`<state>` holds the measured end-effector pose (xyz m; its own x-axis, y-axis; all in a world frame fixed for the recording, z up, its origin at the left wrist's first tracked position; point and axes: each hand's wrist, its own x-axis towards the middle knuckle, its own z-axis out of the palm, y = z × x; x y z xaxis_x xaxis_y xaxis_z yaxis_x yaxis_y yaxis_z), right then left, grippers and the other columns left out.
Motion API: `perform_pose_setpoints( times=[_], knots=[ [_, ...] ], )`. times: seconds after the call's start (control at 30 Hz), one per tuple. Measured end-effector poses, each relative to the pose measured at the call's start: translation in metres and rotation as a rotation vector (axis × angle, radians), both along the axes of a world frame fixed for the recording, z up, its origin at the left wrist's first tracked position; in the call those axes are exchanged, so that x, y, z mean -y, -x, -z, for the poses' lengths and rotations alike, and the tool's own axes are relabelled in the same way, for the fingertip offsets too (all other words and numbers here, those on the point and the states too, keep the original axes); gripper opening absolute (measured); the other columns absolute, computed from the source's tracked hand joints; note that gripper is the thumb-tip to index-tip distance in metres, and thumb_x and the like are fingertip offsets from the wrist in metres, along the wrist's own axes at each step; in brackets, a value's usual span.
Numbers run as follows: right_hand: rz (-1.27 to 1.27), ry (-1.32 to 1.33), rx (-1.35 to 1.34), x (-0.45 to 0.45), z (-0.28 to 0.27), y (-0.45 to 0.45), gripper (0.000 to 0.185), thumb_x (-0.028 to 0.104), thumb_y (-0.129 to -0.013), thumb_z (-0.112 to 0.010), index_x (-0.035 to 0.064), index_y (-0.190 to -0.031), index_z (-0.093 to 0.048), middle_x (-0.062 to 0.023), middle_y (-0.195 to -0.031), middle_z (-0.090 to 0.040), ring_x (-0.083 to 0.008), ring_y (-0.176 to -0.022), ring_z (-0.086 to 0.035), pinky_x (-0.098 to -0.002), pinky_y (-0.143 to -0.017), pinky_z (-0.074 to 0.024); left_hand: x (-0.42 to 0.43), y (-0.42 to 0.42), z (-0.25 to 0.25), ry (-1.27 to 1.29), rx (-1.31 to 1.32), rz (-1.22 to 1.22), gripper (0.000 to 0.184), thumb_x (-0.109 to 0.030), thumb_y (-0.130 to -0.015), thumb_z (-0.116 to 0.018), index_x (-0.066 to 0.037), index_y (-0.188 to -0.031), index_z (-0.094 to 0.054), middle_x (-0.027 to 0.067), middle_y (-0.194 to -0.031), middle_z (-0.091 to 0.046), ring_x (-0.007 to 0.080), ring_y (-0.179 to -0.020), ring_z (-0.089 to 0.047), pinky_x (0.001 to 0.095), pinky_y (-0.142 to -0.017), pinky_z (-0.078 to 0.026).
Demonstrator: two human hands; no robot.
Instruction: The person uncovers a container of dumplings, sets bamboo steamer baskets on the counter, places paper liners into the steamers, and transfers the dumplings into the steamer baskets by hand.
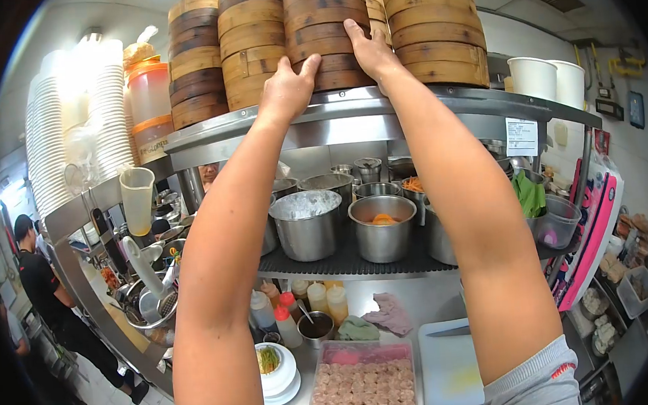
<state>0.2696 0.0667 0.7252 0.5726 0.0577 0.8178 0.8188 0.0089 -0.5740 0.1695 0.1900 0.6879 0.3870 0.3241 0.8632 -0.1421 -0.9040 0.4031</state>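
2 hands frame the middle bamboo steamer stack (328, 48) on the metal upper shelf (348, 113): I have the left hand (286, 93) with its thumb on the front and the right hand (374, 54) around the right side, the fingers of each grasping it. Since the left (252, 58) and right neighbouring stacks (436, 28) sit close, I judge that even, gentle pressure suits best, with the tiers level and the grip low enough to steady the bottom ones.
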Motion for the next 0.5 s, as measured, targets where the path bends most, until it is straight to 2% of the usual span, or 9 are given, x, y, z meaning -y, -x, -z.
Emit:
perform_pose_setpoints(
  times=[0.07, 0.1, 0.13, 0.2, 0.23, 0.27, 0.33, 0.47, 0.5],
  knots=[
    [-0.032, 0.081, -0.011, -0.002, -0.001, -0.007, 0.101, 0.069, -0.081, -0.045, -0.0054, -0.145, -0.018, -0.0288, -0.136, -0.044, -0.0382, -0.128, -0.044, -0.0397, -0.108, -0.0322, 0.005, -0.006, 0.001, 0.082, 0.000, 0.008, 0.096, -0.063, -0.082, -0.054, 0.007, -0.142, -0.028, 0.0326, -0.134, -0.045, 0.0399, -0.128, -0.043, 0.0397, -0.107, -0.033],
    [-0.065, 0.065, -0.001, -0.003, 0.000, -0.009, 0.107, 0.070, -0.077, -0.052, -0.0063, -0.144, -0.019, -0.0277, -0.136, -0.045, -0.0373, -0.128, -0.044, -0.0380, -0.107, -0.0339, 0.003, -0.007, 0.001, 0.081, -0.049, 0.024, 0.104, -0.063, -0.079, -0.059, 0.008, -0.144, -0.019, 0.0317, -0.141, -0.037, 0.0381, -0.133, -0.038, 0.0385, -0.109, -0.030],
    [-0.064, 0.067, -0.003, -0.002, 0.003, -0.008, 0.107, 0.070, -0.077, -0.052, -0.0063, -0.144, -0.019, -0.0277, -0.136, -0.045, -0.0373, -0.128, -0.044, -0.0380, -0.107, -0.0339, -0.001, -0.007, 0.002, 0.083, -0.052, 0.025, 0.104, -0.063, -0.079, -0.059, 0.008, -0.144, -0.019, 0.0317, -0.141, -0.037, 0.0381, -0.133, -0.038, 0.0385, -0.109, -0.030],
    [-0.119, 0.102, 0.148, 0.008, 0.009, -0.004, 0.112, 0.069, -0.073, -0.060, -0.0064, -0.144, -0.018, -0.0275, -0.139, -0.042, -0.0377, -0.130, -0.042, -0.0378, -0.105, -0.0361, -0.008, -0.004, 0.001, 0.247, 0.068, 0.369, 0.113, -0.065, -0.075, -0.062, 0.005, -0.148, -0.011, 0.0288, -0.148, -0.027, 0.0362, -0.138, -0.027, 0.0410, -0.111, -0.025],
    [-0.174, 0.097, 0.145, 0.015, 0.010, 0.000, 0.122, 0.068, -0.066, -0.068, -0.0089, -0.145, -0.014, -0.0289, -0.141, -0.038, -0.0370, -0.131, -0.040, -0.0366, -0.106, -0.0367, -0.008, 0.002, -0.002, 0.321, 0.062, 0.494, 0.116, -0.065, -0.075, -0.064, 0.002, -0.149, -0.006, 0.0260, -0.151, -0.021, 0.0361, -0.140, -0.022, 0.0450, -0.111, -0.021],
    [-0.169, 0.098, 0.138, 0.017, 0.012, -0.002, 0.122, 0.068, -0.066, -0.068, -0.0089, -0.145, -0.014, -0.0289, -0.141, -0.038, -0.0370, -0.131, -0.040, -0.0366, -0.106, -0.0367, -0.007, 0.007, -0.003, 0.365, 0.068, 0.535, 0.116, -0.065, -0.074, -0.064, -0.001, -0.150, -0.004, 0.0252, -0.151, -0.021, 0.0373, -0.140, -0.022, 0.0473, -0.112, -0.018],
    [-0.108, 0.063, 0.289, 0.017, 0.013, 0.005, 0.111, 0.062, -0.068, -0.073, -0.0026, -0.144, -0.024, -0.0229, -0.136, -0.044, -0.0338, -0.124, -0.047, -0.0397, -0.104, -0.0370, -0.005, 0.020, -0.007, 0.329, 0.126, 0.493, 0.114, -0.063, -0.074, -0.065, 0.006, -0.147, -0.010, 0.0282, -0.145, -0.031, 0.0345, -0.135, -0.033, 0.0413, -0.110, -0.028],
    [-0.267, 0.181, 0.340, 0.040, 0.008, 0.026, 0.122, 0.057, -0.064, -0.079, -0.0023, -0.146, -0.012, -0.0255, -0.138, -0.039, -0.0351, -0.128, -0.043, -0.0416, -0.105, -0.0367, 0.014, 0.038, -0.021, 0.318, 0.149, 0.449, 0.101, -0.068, -0.082, -0.051, 0.002, -0.147, -0.019, 0.0240, -0.145, -0.034, 0.0325, -0.135, -0.033, 0.0433, -0.110, -0.028],
    [-0.364, 0.242, 0.144, 0.059, 0.017, 0.062, 0.123, 0.044, -0.063, -0.084, -0.0022, -0.147, -0.008, -0.0264, -0.144, -0.031, -0.0373, -0.132, -0.036, -0.0427, -0.108, -0.0327, 0.029, 0.049, -0.018, 0.333, 0.127, 0.489, 0.103, -0.070, -0.081, -0.051, 0.000, -0.148, -0.018, 0.0212, -0.146, -0.033, 0.0345, -0.135, -0.033, 0.0449, -0.110, -0.026]
  ],
)
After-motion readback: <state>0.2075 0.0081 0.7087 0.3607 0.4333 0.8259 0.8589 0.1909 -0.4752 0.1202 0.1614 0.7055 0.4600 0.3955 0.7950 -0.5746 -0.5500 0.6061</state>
